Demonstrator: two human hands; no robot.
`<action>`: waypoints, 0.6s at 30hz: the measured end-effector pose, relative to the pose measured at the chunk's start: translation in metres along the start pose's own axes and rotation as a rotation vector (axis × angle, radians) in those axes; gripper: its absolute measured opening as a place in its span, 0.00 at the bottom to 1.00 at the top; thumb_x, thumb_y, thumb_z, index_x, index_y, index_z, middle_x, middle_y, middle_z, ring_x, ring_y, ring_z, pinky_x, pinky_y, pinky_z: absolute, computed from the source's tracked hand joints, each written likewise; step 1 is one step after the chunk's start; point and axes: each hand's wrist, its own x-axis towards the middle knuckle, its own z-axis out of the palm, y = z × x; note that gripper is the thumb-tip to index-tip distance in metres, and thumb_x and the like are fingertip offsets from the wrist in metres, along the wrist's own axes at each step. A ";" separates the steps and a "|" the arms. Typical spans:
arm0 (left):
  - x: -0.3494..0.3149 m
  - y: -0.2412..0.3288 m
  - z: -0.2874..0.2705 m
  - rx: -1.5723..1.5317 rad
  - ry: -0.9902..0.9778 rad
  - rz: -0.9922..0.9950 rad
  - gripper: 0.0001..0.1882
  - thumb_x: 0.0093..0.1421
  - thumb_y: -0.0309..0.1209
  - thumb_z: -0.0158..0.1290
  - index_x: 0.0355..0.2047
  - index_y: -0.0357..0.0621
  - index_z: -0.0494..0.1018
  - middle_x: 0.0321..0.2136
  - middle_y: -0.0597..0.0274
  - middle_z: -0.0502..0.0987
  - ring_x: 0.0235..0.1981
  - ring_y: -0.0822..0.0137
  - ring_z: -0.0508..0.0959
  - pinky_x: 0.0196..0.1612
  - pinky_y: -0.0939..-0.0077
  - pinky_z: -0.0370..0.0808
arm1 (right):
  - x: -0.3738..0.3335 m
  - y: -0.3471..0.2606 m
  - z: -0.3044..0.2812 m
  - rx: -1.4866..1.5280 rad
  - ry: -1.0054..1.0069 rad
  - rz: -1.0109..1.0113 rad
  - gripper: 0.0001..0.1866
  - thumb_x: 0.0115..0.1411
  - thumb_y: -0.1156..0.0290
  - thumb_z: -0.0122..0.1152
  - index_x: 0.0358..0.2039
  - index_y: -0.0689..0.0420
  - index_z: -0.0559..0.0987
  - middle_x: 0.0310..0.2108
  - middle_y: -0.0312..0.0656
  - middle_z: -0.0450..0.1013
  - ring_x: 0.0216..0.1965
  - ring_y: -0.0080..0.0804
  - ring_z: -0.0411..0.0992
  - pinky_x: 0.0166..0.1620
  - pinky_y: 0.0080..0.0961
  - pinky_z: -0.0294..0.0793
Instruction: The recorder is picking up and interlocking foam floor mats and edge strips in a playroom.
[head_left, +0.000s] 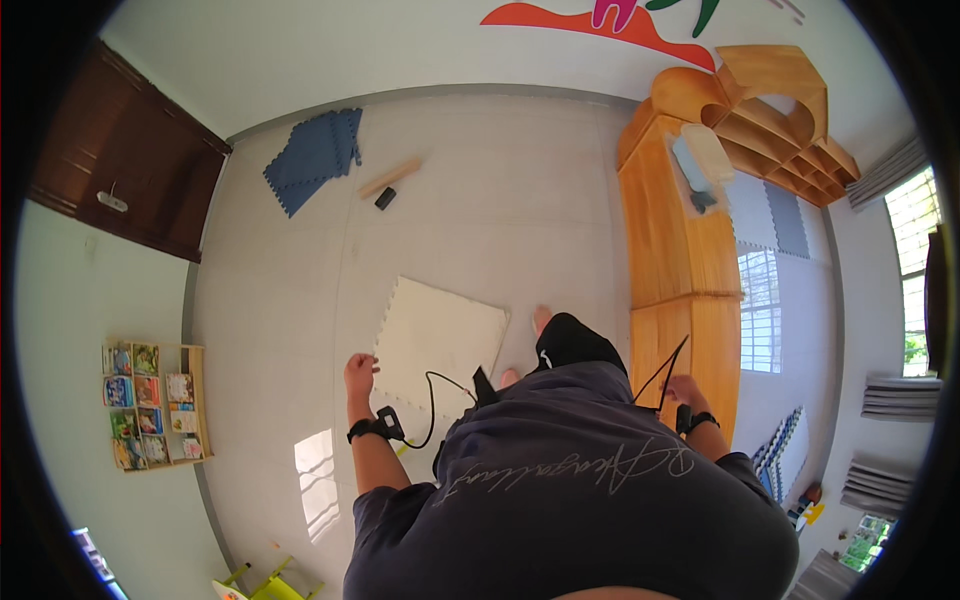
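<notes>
Left hand [359,372] pinches the near-left edge of a cream foam mat [437,338] lying on the floor [480,190]; right hand [683,388], curled at the wooden shelf [680,250], grip indiscernible. Lift evenly to avoid buckling.

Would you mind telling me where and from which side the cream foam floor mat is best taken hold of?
Probably by the near-left toothed edge of the cream foam mat, where the left hand already sits. The mat lies flat on the floor, so fingers would need to slide under that edge from the left. The right hand is by the wooden shelf unit, away from it.
</notes>
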 end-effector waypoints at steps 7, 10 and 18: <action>0.133 0.080 0.037 0.070 0.072 0.038 0.08 0.58 0.27 0.50 0.33 0.35 0.77 0.29 0.57 0.81 0.28 0.67 0.81 0.33 0.74 0.79 | 0.140 -0.072 -0.036 0.749 -0.059 0.425 0.09 0.61 0.69 0.57 0.24 0.57 0.78 0.22 0.42 0.77 0.18 0.32 0.71 0.18 0.28 0.65; 0.170 0.093 0.057 0.062 0.051 -0.153 0.08 0.57 0.28 0.52 0.32 0.36 0.77 0.27 0.58 0.81 0.27 0.66 0.82 0.32 0.72 0.78 | 0.239 -0.170 -0.088 -0.182 0.023 0.066 0.11 0.59 0.68 0.59 0.21 0.55 0.78 0.19 0.40 0.75 0.16 0.32 0.72 0.18 0.29 0.64; 0.204 0.123 0.039 -0.108 0.288 -0.311 0.08 0.58 0.29 0.51 0.33 0.38 0.76 0.31 0.57 0.82 0.28 0.64 0.82 0.30 0.71 0.76 | 0.438 -0.682 -0.117 -0.307 0.033 -0.357 0.11 0.52 0.64 0.60 0.25 0.59 0.79 0.23 0.38 0.77 0.26 0.27 0.74 0.29 0.25 0.71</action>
